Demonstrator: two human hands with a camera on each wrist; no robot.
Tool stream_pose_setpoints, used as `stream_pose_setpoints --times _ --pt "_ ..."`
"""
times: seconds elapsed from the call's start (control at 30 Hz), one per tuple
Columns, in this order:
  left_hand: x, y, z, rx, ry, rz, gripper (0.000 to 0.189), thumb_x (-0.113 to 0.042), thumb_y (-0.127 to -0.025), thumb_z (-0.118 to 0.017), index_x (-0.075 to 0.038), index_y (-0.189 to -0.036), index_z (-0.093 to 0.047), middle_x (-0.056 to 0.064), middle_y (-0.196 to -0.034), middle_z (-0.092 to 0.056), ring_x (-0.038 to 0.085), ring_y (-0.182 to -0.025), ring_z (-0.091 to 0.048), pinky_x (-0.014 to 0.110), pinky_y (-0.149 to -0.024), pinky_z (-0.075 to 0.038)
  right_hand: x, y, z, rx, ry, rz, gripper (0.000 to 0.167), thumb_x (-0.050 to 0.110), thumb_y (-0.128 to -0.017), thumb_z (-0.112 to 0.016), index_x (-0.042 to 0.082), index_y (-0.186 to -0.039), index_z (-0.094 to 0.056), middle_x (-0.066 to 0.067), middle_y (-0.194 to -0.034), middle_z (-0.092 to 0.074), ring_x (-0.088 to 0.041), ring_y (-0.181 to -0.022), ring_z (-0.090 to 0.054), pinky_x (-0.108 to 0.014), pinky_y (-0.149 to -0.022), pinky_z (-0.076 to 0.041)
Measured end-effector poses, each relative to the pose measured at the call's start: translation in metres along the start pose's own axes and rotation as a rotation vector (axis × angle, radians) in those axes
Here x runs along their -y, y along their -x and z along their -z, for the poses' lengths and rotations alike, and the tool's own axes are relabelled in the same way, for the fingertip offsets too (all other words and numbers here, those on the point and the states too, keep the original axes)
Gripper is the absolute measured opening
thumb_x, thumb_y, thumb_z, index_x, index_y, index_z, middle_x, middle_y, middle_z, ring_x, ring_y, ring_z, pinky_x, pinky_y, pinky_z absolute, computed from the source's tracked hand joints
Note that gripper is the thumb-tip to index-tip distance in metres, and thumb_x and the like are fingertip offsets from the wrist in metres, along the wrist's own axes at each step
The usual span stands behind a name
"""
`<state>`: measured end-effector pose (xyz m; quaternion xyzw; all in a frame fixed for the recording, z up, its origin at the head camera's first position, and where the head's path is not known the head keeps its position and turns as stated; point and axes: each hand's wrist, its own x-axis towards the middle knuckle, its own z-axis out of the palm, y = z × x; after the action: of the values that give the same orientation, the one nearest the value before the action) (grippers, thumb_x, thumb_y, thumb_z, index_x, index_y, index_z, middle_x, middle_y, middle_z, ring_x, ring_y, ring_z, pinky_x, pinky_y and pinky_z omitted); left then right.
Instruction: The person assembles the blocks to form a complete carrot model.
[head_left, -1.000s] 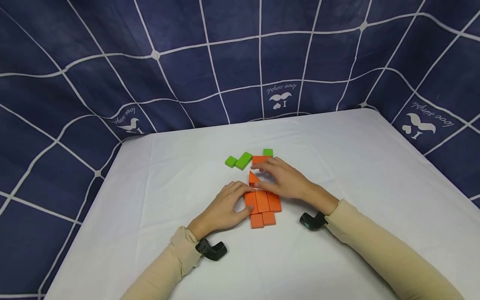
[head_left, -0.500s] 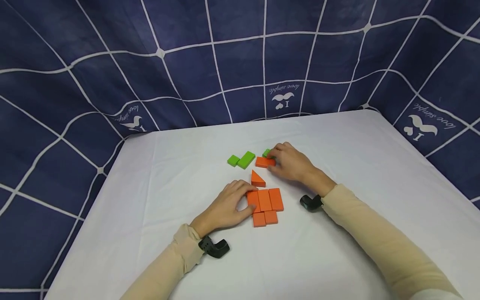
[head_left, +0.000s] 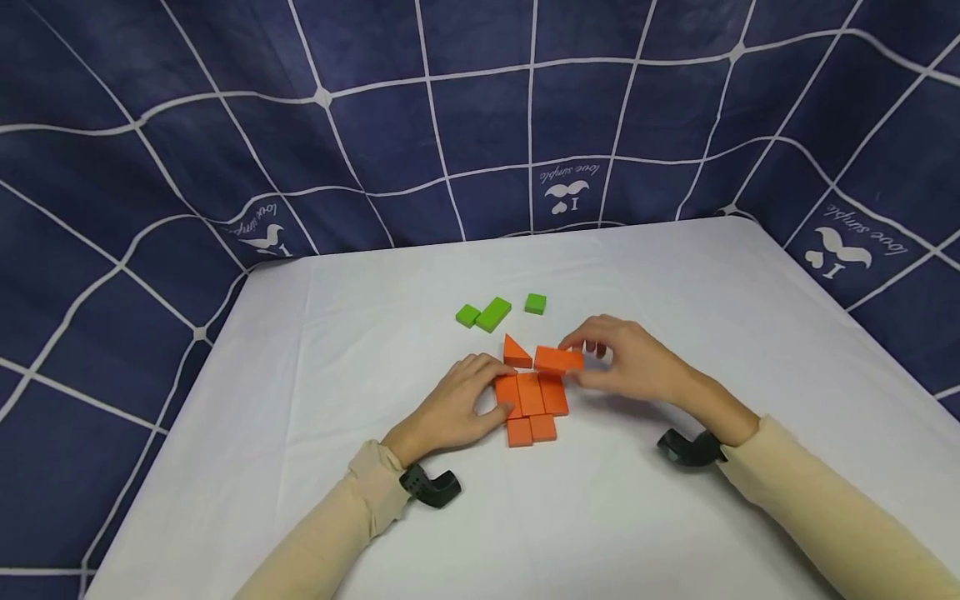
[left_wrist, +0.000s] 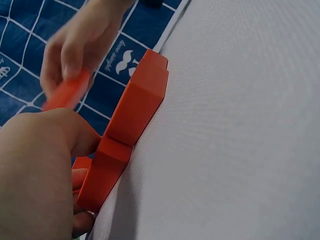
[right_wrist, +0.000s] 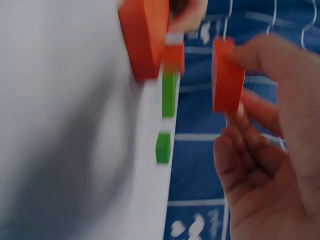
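In the head view, my right hand (head_left: pixel 633 360) pinches an orange rectangular block (head_left: pixel 557 360) between thumb and fingers. The right wrist view shows that orange block (right_wrist: pixel 227 82) held in the air, apart from the table. My left hand (head_left: pixel 453 410) holds the leftmost (head_left: pixel 505 398) of three upright orange blocks laid side by side, its thumb at the near end and a finger at the far end. Below this row sit two small orange squares (head_left: pixel 531 430). An orange triangular block (head_left: pixel 514 355) lies just beyond the row, left of the raised block.
Farther back on the white-covered table (head_left: pixel 360 333) lie a green rectangular block (head_left: pixel 493 315), a small green block (head_left: pixel 467 315) touching its left end, and another small green block (head_left: pixel 535 303) to the right. A blue checked curtain (head_left: pixel 480 125) surrounds the table's back and sides.
My right hand has left the triangular block, reached back to the orange rectangle, picked it up and brought it nearer and to the right. The left hand stays at the row.
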<state>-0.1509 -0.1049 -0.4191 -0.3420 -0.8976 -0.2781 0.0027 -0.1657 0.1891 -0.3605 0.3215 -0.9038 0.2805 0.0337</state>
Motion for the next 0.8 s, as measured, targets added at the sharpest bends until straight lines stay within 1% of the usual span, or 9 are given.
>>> stream_pose_setpoints --times 0.07,0.13,0.23,0.37,0.47,0.67,0.73,0.8 --pt "0.0 -0.001 0.001 -0.005 0.001 -0.003 0.044 -0.03 -0.094 -0.067 -0.015 -0.134 -0.061 -0.001 -0.127 -0.061 0.019 -0.12 -0.053 0.043 -0.112 -0.04 0.012 0.015 -0.004 0.028 -0.028 0.092 0.033 0.023 -0.082 -0.083 0.024 -0.114 -0.075 0.014 -0.104 -0.067 -0.013 -0.091 -0.059 -0.031 -0.076 -0.053" --pt "-0.001 -0.001 0.001 -0.005 -0.001 -0.004 0.043 -0.031 -0.094 -0.066 -0.015 -0.134 -0.061 -0.001 -0.127 -0.061 0.018 -0.12 -0.053 0.042 -0.112 -0.04 0.023 0.026 -0.011 0.053 -0.03 0.17 0.032 0.025 -0.082 -0.082 0.027 -0.113 -0.074 0.019 -0.105 -0.066 -0.008 -0.095 -0.059 -0.029 -0.081 -0.054" --pt "-0.001 -0.001 0.001 -0.006 -0.003 -0.004 0.043 -0.03 -0.094 -0.067 -0.015 -0.134 -0.061 -0.001 -0.127 -0.061 0.018 -0.12 -0.053 0.042 -0.113 -0.04 0.035 0.037 -0.023 0.078 -0.001 0.245 0.032 0.027 -0.082 -0.083 0.029 -0.112 -0.072 0.021 -0.107 -0.064 -0.003 -0.099 -0.057 -0.028 -0.088 -0.054" --pt "0.0 -0.001 0.0 -0.006 -0.003 0.003 0.043 -0.031 -0.095 -0.066 -0.015 -0.135 -0.061 -0.002 -0.127 -0.061 0.018 -0.12 -0.053 0.043 -0.112 -0.04 0.042 0.043 -0.037 0.101 0.062 0.269 0.03 0.032 -0.084 -0.082 0.027 -0.112 -0.072 0.019 -0.108 -0.063 -0.001 -0.101 -0.056 -0.027 -0.089 -0.054" --pt "0.001 0.0 -0.002 -0.002 -0.001 0.004 0.043 -0.031 -0.095 -0.066 -0.016 -0.135 -0.06 -0.002 -0.127 -0.061 0.018 -0.12 -0.053 0.043 -0.112 -0.04 0.043 0.046 -0.042 0.087 0.097 0.288 0.03 0.034 -0.084 -0.083 0.026 -0.111 -0.073 0.018 -0.109 -0.064 -0.001 -0.102 -0.057 -0.027 -0.087 -0.055" --pt "0.001 -0.001 -0.002 -0.005 -0.011 -0.004 0.043 -0.032 -0.096 -0.065 -0.016 -0.135 -0.06 -0.003 -0.128 -0.06 0.017 -0.122 -0.052 0.042 -0.113 -0.04 0.044 0.046 -0.047 0.059 0.125 0.375 0.027 0.034 -0.085 -0.083 0.025 -0.109 -0.073 0.017 -0.109 -0.064 -0.002 -0.105 -0.058 -0.026 -0.089 -0.054" --pt "0.001 -0.001 -0.002 -0.007 -0.012 -0.007 0.043 -0.032 -0.095 -0.066 -0.016 -0.135 -0.061 -0.003 -0.128 -0.06 0.017 -0.122 -0.052 0.042 -0.112 -0.04 0.045 0.046 -0.048 0.054 0.142 0.377 0.026 0.034 -0.085 -0.083 0.025 -0.108 -0.072 0.017 -0.108 -0.064 -0.003 -0.104 -0.058 -0.025 -0.089 -0.054" --pt "0.001 -0.001 -0.002 -0.007 -0.009 -0.008 0.043 -0.031 -0.095 -0.066 -0.016 -0.135 -0.061 -0.003 -0.128 -0.06 0.018 -0.122 -0.052 0.043 -0.112 -0.04 0.045 0.047 -0.048 0.057 0.154 0.359 0.025 0.033 -0.085 -0.083 0.025 -0.106 -0.071 0.015 -0.106 -0.063 -0.003 -0.102 -0.056 -0.025 -0.086 -0.054"
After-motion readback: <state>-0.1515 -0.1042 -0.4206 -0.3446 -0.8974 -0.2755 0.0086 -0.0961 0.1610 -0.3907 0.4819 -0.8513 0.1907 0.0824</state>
